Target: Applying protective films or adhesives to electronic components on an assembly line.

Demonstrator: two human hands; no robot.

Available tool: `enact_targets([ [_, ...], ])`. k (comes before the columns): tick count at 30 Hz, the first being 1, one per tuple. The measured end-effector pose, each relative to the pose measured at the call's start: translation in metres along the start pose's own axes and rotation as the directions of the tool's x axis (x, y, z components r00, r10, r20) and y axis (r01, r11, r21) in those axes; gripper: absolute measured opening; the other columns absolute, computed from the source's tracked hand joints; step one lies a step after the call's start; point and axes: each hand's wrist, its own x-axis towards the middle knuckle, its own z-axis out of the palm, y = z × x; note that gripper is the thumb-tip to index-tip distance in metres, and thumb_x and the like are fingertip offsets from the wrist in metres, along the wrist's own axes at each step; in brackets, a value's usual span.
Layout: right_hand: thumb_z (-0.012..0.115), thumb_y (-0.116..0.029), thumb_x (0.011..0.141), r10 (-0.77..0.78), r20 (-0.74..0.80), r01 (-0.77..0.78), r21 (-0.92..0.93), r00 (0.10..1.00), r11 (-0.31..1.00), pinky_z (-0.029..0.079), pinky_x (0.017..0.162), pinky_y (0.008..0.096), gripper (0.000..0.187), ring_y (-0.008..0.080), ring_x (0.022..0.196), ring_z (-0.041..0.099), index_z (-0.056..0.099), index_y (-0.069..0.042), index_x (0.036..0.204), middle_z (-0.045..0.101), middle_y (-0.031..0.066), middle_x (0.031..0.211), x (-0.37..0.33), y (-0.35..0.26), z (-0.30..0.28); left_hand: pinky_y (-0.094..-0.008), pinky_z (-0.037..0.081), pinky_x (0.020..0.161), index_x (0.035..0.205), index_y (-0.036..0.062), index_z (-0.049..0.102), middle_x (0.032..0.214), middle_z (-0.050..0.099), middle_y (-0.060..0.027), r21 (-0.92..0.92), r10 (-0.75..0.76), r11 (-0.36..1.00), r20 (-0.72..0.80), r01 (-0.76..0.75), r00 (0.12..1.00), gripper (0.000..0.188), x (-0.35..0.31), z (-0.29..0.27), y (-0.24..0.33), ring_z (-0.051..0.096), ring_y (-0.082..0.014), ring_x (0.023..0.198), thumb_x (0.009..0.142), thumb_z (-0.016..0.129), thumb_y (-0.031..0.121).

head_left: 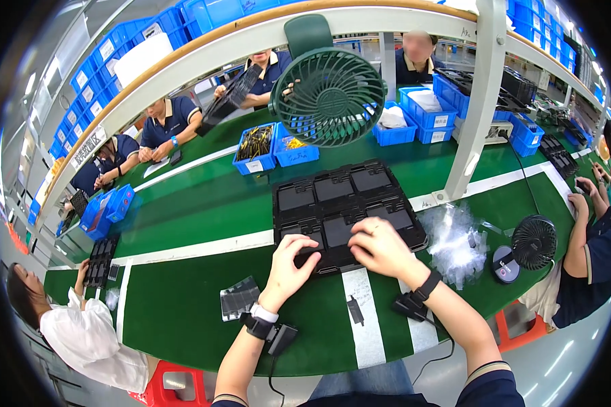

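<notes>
A black tray with several compartments lies on the green bench before me. Dark flat rectangular pieces sit in its compartments. At the tray's near left corner is my left hand, fingers curved and thumb apart, with a gap between them. My right hand hovers over or touches the near row of the tray, its fingers bent and spread. Nothing shows in either hand; the right fingertips' exact contact is unclear. Both wrists wear dark straps, the left with a white band too.
Crumpled clear film lies right of the tray, near a small black fan. A dark film sheet is at left. A green fan hangs from the shelf beam above blue bins. Co-workers sit around the bench.
</notes>
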Motion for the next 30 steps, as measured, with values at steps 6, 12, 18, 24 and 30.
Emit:
enact_targets([
  [6,0.062,-0.018,0.082,0.121,0.159,-0.129,0.046,0.98,0.991,0.044,0.088,0.0375,0.014,0.0245,0.102,0.055,0.064,-0.007,0.091,0.059,0.0057,0.1,-0.018,-0.011,0.016,-0.0225,0.041,0.055,0.084,0.0048,0.068,0.076,0.063,-0.0027,-0.079,-0.071,0.994,0.122,0.081,0.99,0.007,-0.004,0.008,-0.001,0.059,-0.0106,0.067,0.078,0.069,0.008],
  [12,0.065,-0.023,0.081,0.081,0.232,-0.097,0.06,0.969,0.993,0.041,0.095,0.0388,0.024,0.0269,0.112,0.051,0.063,-0.008,0.099,0.057,0.0079,0.109,-0.017,-0.013,0.007,-0.0259,0.046,0.059,0.085,0.0052,0.066,0.078,0.062,-0.004,-0.052,-0.12,0.99,0.157,0.13,0.98,0.009,-0.005,0.007,0.001,0.06,-0.0156,0.068,0.079,0.069,0.011],
  [18,0.067,-0.02,0.077,0.091,0.281,-0.105,0.035,0.955,0.994,0.039,0.099,0.0391,0.03,0.0278,0.117,0.049,0.06,-0.007,0.104,0.056,0.009,0.113,-0.02,-0.012,0.007,-0.0262,0.046,0.059,0.085,0.0055,0.066,0.078,0.062,-0.004,-0.041,-0.117,0.991,0.156,0.125,0.981,0.009,-0.006,0.006,0.002,0.06,-0.0159,0.069,0.079,0.068,0.012],
  [24,0.066,-0.017,0.077,0.098,0.279,-0.107,0.017,0.955,0.994,0.038,0.1,0.0393,0.031,0.0279,0.118,0.048,0.059,-0.007,0.105,0.056,0.0093,0.114,-0.022,-0.014,0.007,-0.0243,0.041,0.055,0.083,0.0052,0.066,0.077,0.063,-0.0026,-0.044,-0.088,0.995,0.134,0.095,0.987,0.007,-0.005,0.007,0.002,0.058,-0.0131,0.067,0.078,0.069,0.009],
  [30,0.066,-0.018,0.077,0.109,0.294,-0.118,0.013,0.95,0.993,0.039,0.1,0.0401,0.033,0.0283,0.12,0.048,0.06,-0.01,0.108,0.056,0.0086,0.119,-0.022,-0.013,0.007,-0.0243,0.041,0.055,0.083,0.0054,0.067,0.077,0.064,-0.0021,-0.042,-0.097,0.994,0.134,0.103,0.986,0.007,-0.006,0.007,0.002,0.059,-0.0129,0.068,0.078,0.069,0.009],
])
